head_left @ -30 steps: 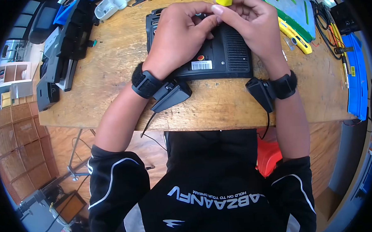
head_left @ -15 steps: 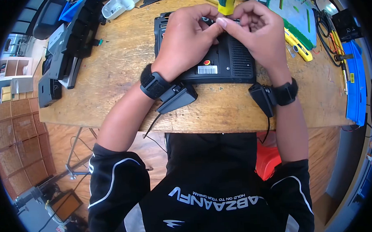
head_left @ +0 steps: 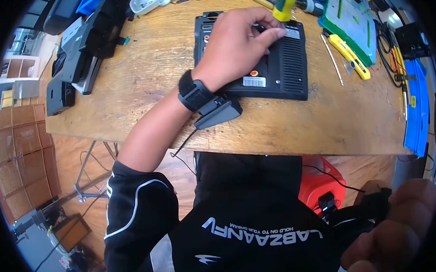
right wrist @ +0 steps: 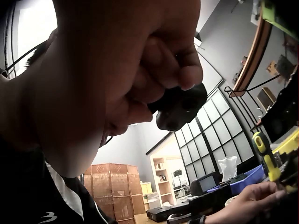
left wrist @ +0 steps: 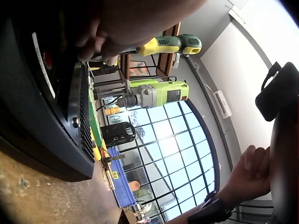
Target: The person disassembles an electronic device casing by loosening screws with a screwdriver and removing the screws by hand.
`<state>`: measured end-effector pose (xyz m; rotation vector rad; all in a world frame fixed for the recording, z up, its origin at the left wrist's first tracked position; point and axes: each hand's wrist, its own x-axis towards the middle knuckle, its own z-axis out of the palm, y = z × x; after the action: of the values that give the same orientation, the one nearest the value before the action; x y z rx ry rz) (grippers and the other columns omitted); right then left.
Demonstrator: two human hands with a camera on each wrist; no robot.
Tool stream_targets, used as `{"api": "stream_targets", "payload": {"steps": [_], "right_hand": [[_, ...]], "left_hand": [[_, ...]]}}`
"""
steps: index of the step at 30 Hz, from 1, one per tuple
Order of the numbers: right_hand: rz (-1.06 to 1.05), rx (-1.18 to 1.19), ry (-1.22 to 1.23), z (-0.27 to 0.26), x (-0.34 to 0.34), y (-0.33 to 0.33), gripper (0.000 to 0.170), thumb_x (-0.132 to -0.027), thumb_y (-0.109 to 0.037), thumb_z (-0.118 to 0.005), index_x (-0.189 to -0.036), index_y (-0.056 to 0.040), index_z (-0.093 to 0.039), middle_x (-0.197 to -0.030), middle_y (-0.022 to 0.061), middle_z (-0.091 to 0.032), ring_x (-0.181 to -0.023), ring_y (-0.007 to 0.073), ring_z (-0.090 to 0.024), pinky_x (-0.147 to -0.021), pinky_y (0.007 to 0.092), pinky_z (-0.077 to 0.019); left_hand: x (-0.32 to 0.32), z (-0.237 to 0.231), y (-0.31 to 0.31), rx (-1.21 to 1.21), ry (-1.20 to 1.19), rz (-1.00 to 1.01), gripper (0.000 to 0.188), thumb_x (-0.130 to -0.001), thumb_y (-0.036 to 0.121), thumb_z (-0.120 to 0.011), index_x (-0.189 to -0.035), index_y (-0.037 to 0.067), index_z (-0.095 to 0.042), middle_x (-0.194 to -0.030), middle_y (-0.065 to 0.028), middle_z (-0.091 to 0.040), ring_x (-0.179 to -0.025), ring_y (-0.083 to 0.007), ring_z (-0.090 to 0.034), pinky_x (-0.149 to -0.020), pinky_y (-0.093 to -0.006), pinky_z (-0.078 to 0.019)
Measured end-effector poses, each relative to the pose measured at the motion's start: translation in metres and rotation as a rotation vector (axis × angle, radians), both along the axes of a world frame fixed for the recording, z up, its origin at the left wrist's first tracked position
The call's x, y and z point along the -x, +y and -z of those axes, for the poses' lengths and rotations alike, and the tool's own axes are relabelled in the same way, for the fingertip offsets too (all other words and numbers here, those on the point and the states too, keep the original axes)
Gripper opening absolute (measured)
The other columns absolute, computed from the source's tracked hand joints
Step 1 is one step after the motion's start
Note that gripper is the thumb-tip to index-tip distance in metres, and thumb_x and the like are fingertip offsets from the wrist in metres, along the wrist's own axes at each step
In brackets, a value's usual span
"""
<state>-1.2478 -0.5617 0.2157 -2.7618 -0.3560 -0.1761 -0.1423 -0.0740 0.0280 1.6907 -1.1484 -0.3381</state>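
A black electronic device (head_left: 291,77) with vent slots, a barcode label and visible screws lies on the wooden table. My left hand (head_left: 236,47) reaches over it and pinches a screwdriver (head_left: 283,10) low down, just below its yellow and green handle. The screwdriver stands upright over the far part of the device; its tip is hidden by the fingers. My right hand (head_left: 394,228) is raised off the table, close to the head camera and blurred. In the left wrist view that right hand (left wrist: 254,170) has curled fingers with nothing visible in them.
A yellow utility knife (head_left: 349,57) and a thin rod (head_left: 332,58) lie right of the device. Beyond are a green-edged board (head_left: 351,21) and a blue bin (head_left: 416,110). Black equipment (head_left: 90,44) stands on the left, with a white tray (head_left: 146,2) at the back.
My right hand has left the screwdriver and come back and up towards the head. The left hand stays at the screwdriver. The head view has shifted, so the table appears further right.
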Motion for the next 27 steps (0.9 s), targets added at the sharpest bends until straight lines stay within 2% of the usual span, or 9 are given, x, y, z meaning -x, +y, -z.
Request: {"api": "stream_targets", "payload": {"steps": [3, 4, 5, 7, 10, 14, 20, 25, 27], "right_hand": [[0.005, -0.027, 0.024, -0.02, 0.027, 0.027, 0.052, -0.061, -0.037, -0.09, -0.096, -0.0086, -0.063, -0.077, 0.0085, -0.057, -0.063, 0.0244, -0.052, -0.06, 0.0327, -0.0446], [0.014, -0.038, 0.04, -0.037, 0.039, 0.043, 0.052, -0.061, -0.037, -0.089, -0.096, -0.0087, -0.063, -0.077, 0.0083, -0.057, -0.063, 0.0243, -0.052, -0.06, 0.0326, -0.0448], [0.027, -0.052, 0.059, -0.049, 0.051, 0.062, 0.051, -0.061, -0.036, -0.089, -0.096, -0.0088, -0.063, -0.077, 0.0081, -0.057, -0.064, 0.0242, -0.053, -0.06, 0.0325, -0.0449], [0.045, -0.08, 0.086, -0.066, 0.072, 0.095, 0.05, -0.062, -0.035, -0.089, -0.096, -0.0089, -0.063, -0.077, 0.0077, -0.057, -0.064, 0.0239, -0.053, -0.06, 0.0322, -0.0453], [0.071, -0.11, 0.1, -0.089, 0.099, 0.147, 0.048, -0.062, -0.033, -0.088, -0.096, -0.0091, -0.063, -0.077, 0.0071, -0.057, -0.064, 0.0236, -0.054, -0.06, 0.0319, -0.0459], [0.018, -0.157, 0.112, -0.077, 0.091, 0.122, 0.046, -0.063, -0.03, -0.087, -0.096, -0.0094, -0.064, -0.077, 0.0062, -0.058, -0.064, 0.0231, -0.055, -0.059, 0.0315, -0.0467], [-0.15, -0.178, 0.109, -0.065, 0.023, 0.015, 0.043, -0.064, -0.027, -0.086, -0.096, -0.0099, -0.064, -0.078, 0.005, -0.058, -0.065, 0.0223, -0.057, -0.059, 0.0309, -0.0479], [-0.119, -0.246, 0.131, -0.085, 0.067, 0.084, 0.041, -0.064, -0.024, -0.085, -0.097, -0.0102, -0.064, -0.078, 0.0039, -0.058, -0.066, 0.0217, -0.058, -0.059, 0.0304, -0.0489], [-0.133, -0.266, 0.119, -0.033, 0.072, 0.085, 0.04, -0.065, -0.022, -0.084, -0.097, -0.0104, -0.064, -0.078, 0.0035, -0.059, -0.066, 0.0215, -0.059, -0.058, 0.0302, -0.0493]], "left_hand": [[-0.002, 0.003, -0.001, 0.031, -0.006, 0.02, 0.023, -0.097, 0.022, -0.074, -0.107, 0.002, -0.073, -0.082, -0.0013, -0.073, -0.067, -0.0044, -0.066, -0.059, -0.0196, -0.0497], [-0.004, 0.009, -0.004, 0.11, 0.006, 0.02, 0.02, -0.092, 0.02, -0.077, -0.099, 0.001, -0.075, -0.077, -0.0084, -0.074, -0.062, -0.0113, -0.071, -0.059, -0.0262, -0.0535], [-0.002, 0.007, -0.003, 0.095, 0.028, 0.002, 0.022, -0.091, 0.021, -0.078, -0.099, 0.001, -0.076, -0.076, -0.0089, -0.074, -0.061, -0.0123, -0.071, -0.059, -0.0266, -0.0534], [0.009, -0.02, -0.001, -0.075, 0.223, -0.013, 0.011, -0.097, 0.009, -0.071, -0.098, -0.001, -0.07, -0.074, -0.001, -0.068, -0.061, -0.0034, -0.058, -0.054, -0.0197, -0.0457], [0.009, -0.016, -0.002, -0.063, 0.235, 0.005, 0.012, -0.098, 0.011, -0.07, -0.095, -0.001, -0.069, -0.073, -0.0002, -0.067, -0.061, -0.004, -0.058, -0.055, -0.0199, -0.0459], [0.008, -0.018, -0.001, -0.043, 0.238, 0.004, 0.014, -0.098, 0.012, -0.07, -0.094, -0.001, -0.069, -0.072, -0.0014, -0.067, -0.06, -0.0043, -0.059, -0.054, -0.0205, -0.0457], [0.006, -0.024, 0.004, -0.032, 0.136, -0.026, 0.017, -0.098, 0.015, -0.07, -0.093, -0.001, -0.068, -0.068, -0.0026, -0.066, -0.058, -0.0058, -0.061, -0.052, -0.0226, -0.0461], [0.008, -0.023, 0.001, -0.097, 0.177, -0.004, 0.017, -0.098, 0.015, -0.07, -0.093, -0.001, -0.068, -0.071, -0.0021, -0.067, -0.06, -0.0053, -0.06, -0.054, -0.0223, -0.0466], [0.008, -0.025, 0.001, -0.055, 0.14, -0.004, 0.015, -0.098, 0.014, -0.07, -0.093, -0.001, -0.068, -0.071, -0.0015, -0.067, -0.059, -0.0046, -0.059, -0.054, -0.0218, -0.0466]]}}
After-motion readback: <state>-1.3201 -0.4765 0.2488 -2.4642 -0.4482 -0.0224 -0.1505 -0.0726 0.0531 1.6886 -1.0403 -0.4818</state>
